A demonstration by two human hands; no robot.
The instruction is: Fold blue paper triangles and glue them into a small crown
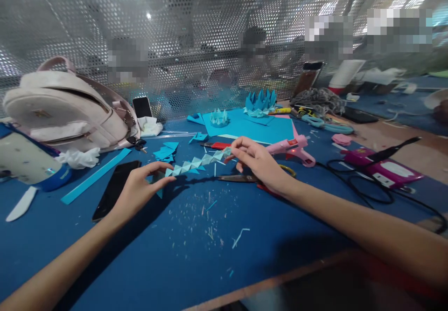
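Observation:
A light blue folded paper strip (196,163) with zigzag points stretches between my two hands above the blue table. Its left end is pinched between the thumb and fingers of my left hand (140,185). My right hand (257,162) pinches the other end. Under and beside my right hand lie scissors (238,178) with dark blades. A pink glue gun (292,148) rests just behind it, its red light showing. Small blue folded pieces (165,151) lie beyond my left hand, and a black phone (114,192) is to its left.
Blue paper sheets (269,131) hold a folded paper crown (259,102) and a smaller ring (219,118). A pale backpack (66,110) stands back left. A purple box (388,169) and black cables lie right. Paper scraps dot the table (150,255).

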